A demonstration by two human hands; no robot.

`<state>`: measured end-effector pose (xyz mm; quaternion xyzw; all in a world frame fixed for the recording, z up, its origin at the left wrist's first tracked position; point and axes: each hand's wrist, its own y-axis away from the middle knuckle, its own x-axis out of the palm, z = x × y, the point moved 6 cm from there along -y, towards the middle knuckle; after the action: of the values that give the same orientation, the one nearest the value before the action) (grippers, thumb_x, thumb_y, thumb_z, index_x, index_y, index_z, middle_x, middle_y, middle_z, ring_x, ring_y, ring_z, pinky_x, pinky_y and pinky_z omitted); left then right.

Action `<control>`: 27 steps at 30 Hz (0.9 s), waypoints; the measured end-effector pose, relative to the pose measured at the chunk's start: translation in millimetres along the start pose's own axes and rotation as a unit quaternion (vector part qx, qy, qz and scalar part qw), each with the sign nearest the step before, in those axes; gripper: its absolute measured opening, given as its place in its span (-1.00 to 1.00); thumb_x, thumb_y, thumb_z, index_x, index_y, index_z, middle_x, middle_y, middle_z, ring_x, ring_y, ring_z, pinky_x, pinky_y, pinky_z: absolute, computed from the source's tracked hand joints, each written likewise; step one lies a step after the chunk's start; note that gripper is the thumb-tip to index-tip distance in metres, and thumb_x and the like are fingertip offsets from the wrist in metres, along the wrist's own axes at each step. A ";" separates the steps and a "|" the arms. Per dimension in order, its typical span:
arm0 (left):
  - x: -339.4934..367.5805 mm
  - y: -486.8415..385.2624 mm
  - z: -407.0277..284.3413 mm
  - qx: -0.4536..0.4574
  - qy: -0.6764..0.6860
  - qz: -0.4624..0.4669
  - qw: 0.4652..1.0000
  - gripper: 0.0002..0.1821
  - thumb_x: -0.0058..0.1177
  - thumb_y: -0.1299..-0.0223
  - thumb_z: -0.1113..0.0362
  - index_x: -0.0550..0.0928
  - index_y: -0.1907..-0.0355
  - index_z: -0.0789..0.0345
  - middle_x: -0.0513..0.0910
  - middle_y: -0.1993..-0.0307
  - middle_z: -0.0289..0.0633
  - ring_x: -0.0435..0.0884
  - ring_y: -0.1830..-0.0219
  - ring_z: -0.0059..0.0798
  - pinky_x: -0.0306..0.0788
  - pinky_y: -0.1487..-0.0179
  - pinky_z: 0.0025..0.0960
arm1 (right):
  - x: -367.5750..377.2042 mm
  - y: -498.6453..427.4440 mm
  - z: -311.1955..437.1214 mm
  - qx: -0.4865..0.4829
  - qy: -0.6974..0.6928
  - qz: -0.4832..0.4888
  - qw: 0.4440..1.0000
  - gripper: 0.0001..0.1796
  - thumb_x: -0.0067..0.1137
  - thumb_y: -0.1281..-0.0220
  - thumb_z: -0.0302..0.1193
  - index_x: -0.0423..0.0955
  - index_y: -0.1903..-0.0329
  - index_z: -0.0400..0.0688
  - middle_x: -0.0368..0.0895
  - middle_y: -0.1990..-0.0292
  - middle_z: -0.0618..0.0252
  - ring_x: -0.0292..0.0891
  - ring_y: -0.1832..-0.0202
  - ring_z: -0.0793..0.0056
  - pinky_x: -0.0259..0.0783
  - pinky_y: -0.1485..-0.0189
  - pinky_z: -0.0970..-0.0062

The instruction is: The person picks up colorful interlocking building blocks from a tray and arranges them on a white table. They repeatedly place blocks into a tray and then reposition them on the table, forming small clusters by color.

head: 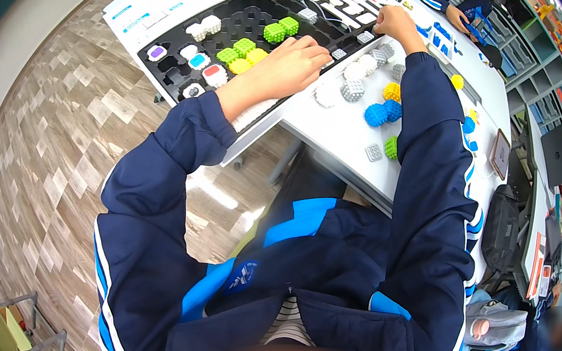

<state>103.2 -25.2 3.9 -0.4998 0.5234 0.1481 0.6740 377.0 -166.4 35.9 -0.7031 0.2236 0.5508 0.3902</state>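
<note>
My left hand [293, 65] rests palm down over the black compartment tray [170, 80], fingertips at its near right edge beside a small grey block [338, 53]. What lies under the fingers is hidden. My right hand [397, 25] is at the tray's far right edge with bent fingers, close to a grey studded block [365, 37]; I cannot tell whether it pinches something. Green studded blocks [274, 32], yellow ones [240, 66] and white ones [211, 24] sit in the tray. Nearby, a module with a red face [215, 75] and one with a blue face [199, 61] fill slots.
Loose on the white table [331, 134] are blue studded blocks [376, 115], a grey block [352, 90] and a flat grey piece [373, 152]. A phone [500, 154] lies at the right. Across the table, another person's hand [457, 19] holds blue parts [480, 28].
</note>
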 end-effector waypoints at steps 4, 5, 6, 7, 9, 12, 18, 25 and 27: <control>-6.7 -0.2 -4.7 0.034 -0.007 -0.077 0.996 -0.75 0.06 -0.18 0.40 0.65 0.09 0.34 0.65 0.11 -0.27 0.52 -0.02 -0.32 0.39 -0.05 -0.23 | -2.1 4.7 -3.5 0.016 -0.007 -0.012 1.000 -0.63 0.53 0.18 -0.24 0.70 0.23 -0.05 0.75 0.24 0.15 0.69 0.13 0.18 0.56 0.07 0.26; -5.4 -0.2 -3.7 0.028 -0.008 -0.062 0.998 -0.72 0.04 -0.21 0.40 0.63 0.03 0.34 0.64 0.04 -0.25 0.51 -0.07 -0.31 0.39 -0.10 -0.22 | -2.1 5.3 -5.1 0.015 -0.029 -0.010 0.999 -0.63 0.53 0.16 -0.24 0.70 0.22 -0.05 0.75 0.23 0.15 0.68 0.12 0.18 0.55 0.07 0.27; -2.5 -0.2 -1.5 0.013 -0.006 -0.032 0.999 -0.70 0.01 -0.25 0.41 0.62 -0.03 0.35 0.63 -0.03 -0.23 0.50 -0.13 -0.30 0.39 -0.15 -0.21 | -1.3 5.8 -8.5 0.024 -0.046 -0.002 0.999 -0.63 0.53 0.15 -0.23 0.70 0.21 -0.06 0.75 0.22 0.15 0.68 0.12 0.19 0.55 0.06 0.27; 1.1 0.1 0.2 -0.003 -0.004 0.001 1.000 -0.67 -0.02 -0.28 0.41 0.60 -0.09 0.36 0.61 -0.11 -0.21 0.48 -0.19 -0.29 0.38 -0.21 -0.19 | 0.4 6.5 -12.3 0.036 -0.060 0.006 0.998 -0.63 0.53 0.14 -0.23 0.70 0.21 -0.06 0.75 0.22 0.14 0.68 0.11 0.19 0.54 0.06 0.27; 0.6 -0.2 -0.1 -0.006 0.000 0.004 1.000 -0.67 -0.02 -0.28 0.41 0.60 -0.09 0.36 0.61 -0.11 -0.22 0.48 -0.19 -0.28 0.38 -0.20 -0.19 | 2.8 5.2 -14.9 0.032 -0.075 0.005 0.997 -0.60 0.53 0.10 -0.16 0.70 0.21 -0.08 0.75 0.20 0.12 0.69 0.12 0.24 0.55 0.08 0.32; -0.5 -1.0 0.0 -0.007 0.003 0.005 1.000 -0.66 -0.02 -0.28 0.41 0.60 -0.09 0.36 0.61 -0.11 -0.22 0.48 -0.19 -0.28 0.39 -0.21 -0.19 | 5.3 4.0 -20.4 0.033 -0.094 -0.013 0.995 -0.64 0.53 0.06 -0.16 0.71 0.23 -0.09 0.76 0.22 0.12 0.69 0.13 0.23 0.53 0.07 0.34; -0.5 -0.5 -0.6 -0.001 0.003 -0.002 1.000 -0.67 -0.02 -0.29 0.41 0.59 -0.09 0.36 0.61 -0.11 -0.20 0.48 -0.19 -0.27 0.38 -0.22 -0.18 | 9.5 1.3 -32.6 0.021 -0.114 -0.023 0.993 -0.70 0.45 -0.06 -0.17 0.73 0.28 -0.12 0.76 0.30 0.10 0.70 0.19 0.18 0.54 0.07 0.29; -0.8 -0.3 0.0 -0.003 0.008 0.003 1.000 -0.67 -0.02 -0.29 0.41 0.59 -0.09 0.36 0.61 -0.11 -0.19 0.48 -0.20 -0.26 0.38 -0.22 -0.17 | -5.3 6.3 -28.1 0.012 -0.126 -0.105 0.986 -0.63 0.41 -0.08 -0.08 0.76 0.25 -0.12 0.77 0.31 0.10 0.71 0.25 0.21 0.56 0.11 0.30; 0.9 0.1 0.9 -0.004 0.008 0.003 1.000 -0.67 -0.02 -0.29 0.42 0.59 -0.10 0.36 0.61 -0.11 -0.19 0.48 -0.20 -0.26 0.39 -0.22 -0.17 | -7.6 4.0 -17.0 -0.017 -0.137 -0.028 0.990 -0.55 0.46 0.01 0.00 0.77 0.28 -0.14 0.77 0.33 0.09 0.71 0.28 0.22 0.56 0.14 0.33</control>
<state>104.0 -24.7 3.1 -0.5023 0.5295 0.1479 0.6674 382.0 -183.2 43.4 -0.6338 0.1391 0.6341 0.4207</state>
